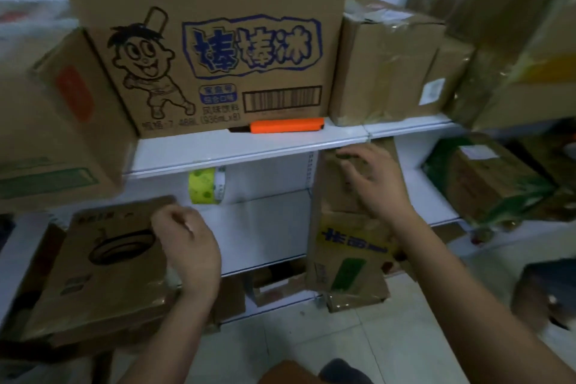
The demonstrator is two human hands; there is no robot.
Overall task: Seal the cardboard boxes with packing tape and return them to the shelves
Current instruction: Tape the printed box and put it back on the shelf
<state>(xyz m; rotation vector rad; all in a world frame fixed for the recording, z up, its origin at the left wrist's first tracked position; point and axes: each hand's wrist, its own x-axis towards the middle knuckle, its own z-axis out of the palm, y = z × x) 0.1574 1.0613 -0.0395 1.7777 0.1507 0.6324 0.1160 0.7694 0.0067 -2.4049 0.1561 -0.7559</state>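
A flat cardboard box with a ring drawing (103, 271) lies on the lower white shelf at the left. My left hand (187, 246) rests on its right edge, fingers curled over it. A tall narrow box with a yellow and green print (346, 246) stands upright against the shelf's middle post. My right hand (371, 178) is on its upper part, fingers spread. A roll of yellow-green packing tape (205, 185) stands on the lower shelf behind both hands. An orange box cutter (286, 125) lies on the upper shelf.
A large printed box with a cartoon figure (212, 40) stands on the upper shelf (249, 146), taped boxes (386, 65) beside it. More boxes fill the right bays (486, 178) and the far left (53, 121). Tiled floor (311, 337) lies below.
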